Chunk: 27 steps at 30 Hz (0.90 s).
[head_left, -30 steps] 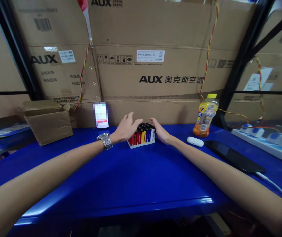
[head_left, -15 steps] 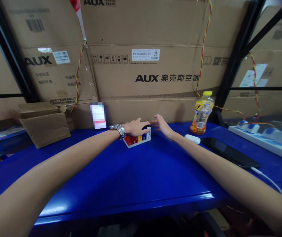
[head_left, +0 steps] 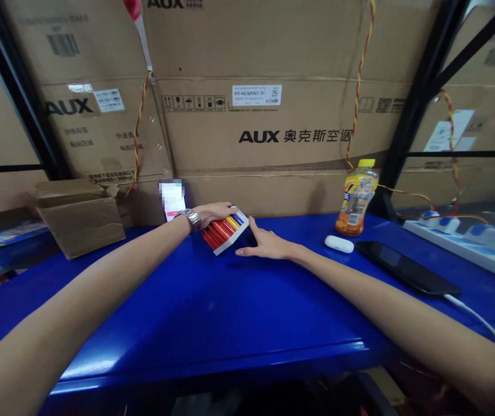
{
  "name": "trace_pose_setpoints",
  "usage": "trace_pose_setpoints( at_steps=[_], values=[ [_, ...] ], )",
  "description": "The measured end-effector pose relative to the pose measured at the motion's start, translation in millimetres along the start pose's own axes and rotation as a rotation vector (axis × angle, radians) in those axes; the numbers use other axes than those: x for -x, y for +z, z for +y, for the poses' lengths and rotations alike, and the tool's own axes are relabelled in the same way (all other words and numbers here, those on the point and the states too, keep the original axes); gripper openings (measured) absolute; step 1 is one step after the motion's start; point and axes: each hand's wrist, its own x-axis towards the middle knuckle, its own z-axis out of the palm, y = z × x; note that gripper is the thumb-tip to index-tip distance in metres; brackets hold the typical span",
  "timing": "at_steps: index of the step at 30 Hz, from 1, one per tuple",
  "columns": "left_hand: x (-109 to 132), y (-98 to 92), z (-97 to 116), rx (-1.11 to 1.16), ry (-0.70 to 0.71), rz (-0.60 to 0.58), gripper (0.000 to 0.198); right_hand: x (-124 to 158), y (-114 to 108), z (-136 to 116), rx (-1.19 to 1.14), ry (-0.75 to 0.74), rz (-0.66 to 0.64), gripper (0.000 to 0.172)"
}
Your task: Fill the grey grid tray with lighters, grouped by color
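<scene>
A small white-edged case [head_left: 231, 238] is tilted above the blue tabletop [head_left: 213, 323]. Red, yellow, blue and white stick-like pieces are lined up in it, too small to name with certainty. My left hand [head_left: 213, 212], with a metal-band watch [head_left: 192, 219] at the wrist, grips its upper back side, and part of the fingers is hidden behind it. My right hand [head_left: 266, 244] is at the case's right end, thumb and fingers apart. The fingertips reach close to the corner of the case; whether they touch it I cannot tell.
A lit phone [head_left: 172, 199] leans against the large carton [head_left: 273, 193] behind. To the left is an open small carton [head_left: 85, 225]. Rightward are a drink bottle [head_left: 355, 199], a white earphone case [head_left: 339, 244], a dark phone [head_left: 403, 268] on a cable and a power strip [head_left: 460, 245].
The case has been tipped up and shifted left by my left hand, showing more of the coloured pieces. My right hand has come down and left, close to the case's end.
</scene>
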Motion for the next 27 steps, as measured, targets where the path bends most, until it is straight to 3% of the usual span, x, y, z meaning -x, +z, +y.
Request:
trace_pose_setpoints(
  at_steps=[4, 14, 21, 27],
  values=[
    [0.6, 13.1, -12.6, 0.139, -0.080, -0.002, 0.014, -1.4, 4.7, -10.8, -0.059, 0.089, -0.032, 0.131],
    [-6.0, 29.3, -26.3, 0.342, -0.042, 0.037, 0.012, 0.2, 10.1, -7.0, -0.330, -0.125, -0.066, 0.127],
    [-6.9, 33.5, -37.4, 0.315, -0.044, 0.101, 0.013, -2.9, 7.6, 1.0, -0.233, -0.128, -0.044, 0.125],
    [-4.3, 32.6, -42.0, 0.332, 0.118, 0.118, 0.016, -7.0, 8.3, 3.4, -0.170, -0.120, 0.044, 0.125]
  ],
)
